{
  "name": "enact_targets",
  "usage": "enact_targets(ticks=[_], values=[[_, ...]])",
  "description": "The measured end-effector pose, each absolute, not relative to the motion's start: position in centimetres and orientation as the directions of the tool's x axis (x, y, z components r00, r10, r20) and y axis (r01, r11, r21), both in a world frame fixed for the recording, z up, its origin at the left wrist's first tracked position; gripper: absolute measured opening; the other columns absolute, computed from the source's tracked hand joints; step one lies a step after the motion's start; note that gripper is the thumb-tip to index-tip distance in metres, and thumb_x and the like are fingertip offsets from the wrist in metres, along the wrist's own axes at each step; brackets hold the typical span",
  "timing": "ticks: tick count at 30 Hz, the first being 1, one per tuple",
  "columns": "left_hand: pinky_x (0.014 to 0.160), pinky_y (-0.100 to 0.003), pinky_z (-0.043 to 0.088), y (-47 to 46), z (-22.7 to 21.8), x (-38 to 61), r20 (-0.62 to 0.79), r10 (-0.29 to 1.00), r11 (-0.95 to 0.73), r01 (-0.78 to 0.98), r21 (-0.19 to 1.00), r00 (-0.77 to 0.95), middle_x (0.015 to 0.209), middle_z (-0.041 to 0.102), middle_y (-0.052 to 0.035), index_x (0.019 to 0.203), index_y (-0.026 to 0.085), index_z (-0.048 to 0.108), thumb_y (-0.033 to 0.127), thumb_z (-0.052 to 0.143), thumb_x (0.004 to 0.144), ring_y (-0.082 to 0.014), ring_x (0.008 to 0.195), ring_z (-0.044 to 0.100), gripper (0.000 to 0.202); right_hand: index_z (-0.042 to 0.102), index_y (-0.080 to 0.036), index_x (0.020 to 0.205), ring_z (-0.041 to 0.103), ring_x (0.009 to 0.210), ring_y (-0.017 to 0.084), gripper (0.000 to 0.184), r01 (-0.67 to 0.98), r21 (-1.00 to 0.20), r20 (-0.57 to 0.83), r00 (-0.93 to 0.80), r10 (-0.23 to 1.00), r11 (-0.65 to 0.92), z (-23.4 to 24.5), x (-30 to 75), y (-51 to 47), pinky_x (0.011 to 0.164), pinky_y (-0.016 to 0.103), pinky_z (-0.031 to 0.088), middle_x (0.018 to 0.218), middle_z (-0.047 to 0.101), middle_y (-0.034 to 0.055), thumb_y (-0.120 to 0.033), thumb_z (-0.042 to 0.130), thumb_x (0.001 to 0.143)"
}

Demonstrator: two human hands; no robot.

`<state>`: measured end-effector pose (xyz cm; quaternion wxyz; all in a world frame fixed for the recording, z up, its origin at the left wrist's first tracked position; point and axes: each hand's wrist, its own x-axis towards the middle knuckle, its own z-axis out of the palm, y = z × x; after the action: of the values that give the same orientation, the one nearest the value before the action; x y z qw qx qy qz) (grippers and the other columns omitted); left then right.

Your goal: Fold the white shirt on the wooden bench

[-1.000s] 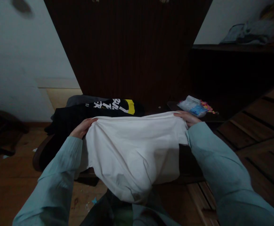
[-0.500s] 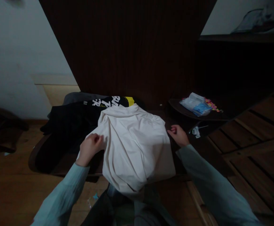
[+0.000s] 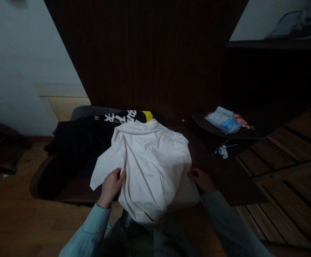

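Note:
A white short-sleeved shirt (image 3: 150, 160) lies spread and wrinkled over a dark wooden surface, its lower end hanging over the front edge toward me. My left hand (image 3: 112, 185) pinches the shirt's left side just below the sleeve, thumb and fingers closed on the cloth. On the opposite side my right hand (image 3: 201, 179) grips the shirt's right edge with bent fingers. Behind and left of the shirt is a black garment (image 3: 83, 137) with white lettering and a yellow patch, partly covered by it.
A plastic packet (image 3: 223, 120) and small colourful pieces (image 3: 242, 121) sit on a rounded shelf (image 3: 198, 123) at right. Below is a crumpled white scrap (image 3: 223, 151). A dark panel (image 3: 150, 53) rises behind; wooden slats (image 3: 286, 200) lie lower right, a dark stool (image 3: 3, 148) far left.
My left hand has moved down and right from the sleeve to the shirt's side. My right hand has come lower and now touches the right edge. The left sleeve lies free.

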<state>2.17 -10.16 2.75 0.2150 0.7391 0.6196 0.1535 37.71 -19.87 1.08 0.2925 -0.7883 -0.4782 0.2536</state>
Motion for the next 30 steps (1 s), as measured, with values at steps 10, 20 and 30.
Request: enact_targets(ticks=[10, 20, 30], values=[[0.056, -0.026, 0.042, -12.0, 1.9, 0.4, -0.164, 0.951, 0.002, 0.523, 0.852, 0.263, 0.062, 0.059, -0.002, 0.068, 0.015, 0.056, 0.055, 0.047, 0.067, -0.0179, 0.061, 0.053, 0.041, 0.045, -0.022, 0.079, 0.059, 0.067, 0.02, 0.036, 0.152, -0.875, -0.35, 0.455, 0.818, -0.459, -0.2, 37.8, -23.4, 0.06, 0.031, 0.046, 0.067, 0.06, 0.001, -0.047, 0.058, 0.056], [0.057, -0.024, 0.043, -10.7, 2.5, -3.7, -0.02, 0.986, 0.087, 0.412, 0.907, -0.166, 0.064, 0.057, -0.0012, 0.069, 0.016, 0.054, 0.064, 0.043, 0.064, -0.0158, 0.063, 0.052, 0.049, 0.041, -0.024, 0.067, 0.05, 0.051, 0.016, 0.035, 0.241, -0.926, -0.032, 0.717, 0.697, -0.29, 3.5, 41.4, -24.2, 0.047, 0.028, 0.041, 0.055, 0.05, -0.0027, -0.052, 0.056, 0.055], [0.042, -0.021, 0.038, -11.2, 2.4, -5.2, -0.186, 0.978, 0.21, 0.47, 0.857, -0.098, 0.06, 0.058, -0.0003, 0.091, 0.017, 0.057, 0.062, 0.058, 0.049, -0.0147, 0.053, 0.053, 0.062, 0.062, -0.022, 0.074, 0.061, 0.078, 0.026, 0.049, 0.344, -0.866, -0.147, 0.517, 0.843, -0.362, 1.8, 42.5, -24.3, 0.069, 0.036, 0.048, 0.08, 0.067, 0.0062, -0.057, 0.066, 0.041]])
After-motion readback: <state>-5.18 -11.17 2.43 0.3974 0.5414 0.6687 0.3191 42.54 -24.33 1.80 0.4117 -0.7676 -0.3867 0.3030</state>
